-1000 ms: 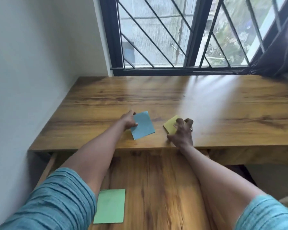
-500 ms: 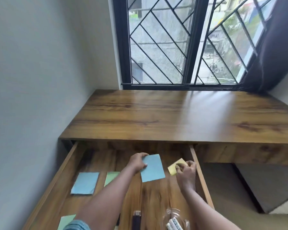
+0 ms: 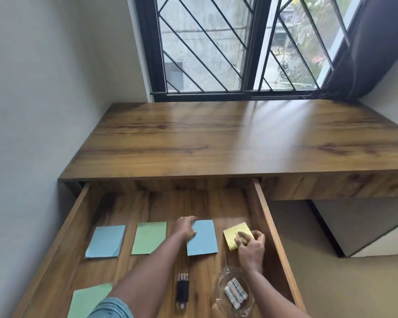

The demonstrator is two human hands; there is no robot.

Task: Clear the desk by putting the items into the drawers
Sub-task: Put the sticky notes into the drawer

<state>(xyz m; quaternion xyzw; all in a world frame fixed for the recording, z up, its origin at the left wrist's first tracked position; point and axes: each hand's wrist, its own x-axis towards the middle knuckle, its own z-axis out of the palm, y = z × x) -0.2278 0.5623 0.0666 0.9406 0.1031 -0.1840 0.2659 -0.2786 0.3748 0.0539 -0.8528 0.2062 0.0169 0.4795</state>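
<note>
Drawer (image 3: 265, 218) open, left hand (image 3: 186, 228) pinches blue sheet (image 3: 203, 242) inside, right hand (image 3: 251, 246) grips yellow pad (image 3: 232, 236), its red scribble (image 3: 237, 236) illegible.

A home study nook: a wood-grain tabletop (image 3: 216, 138) fills the corner beyond the fingers (image 3: 187, 222), below a grilled window (image 3: 216, 42) with a dark curtain (image 3: 365, 53). Under the fingers, an open drawer (image 3: 269, 226) holds stationery: a blue sheet (image 3: 202, 239), a pad (image 3: 231, 237), a pen (image 3: 182, 288).
</note>
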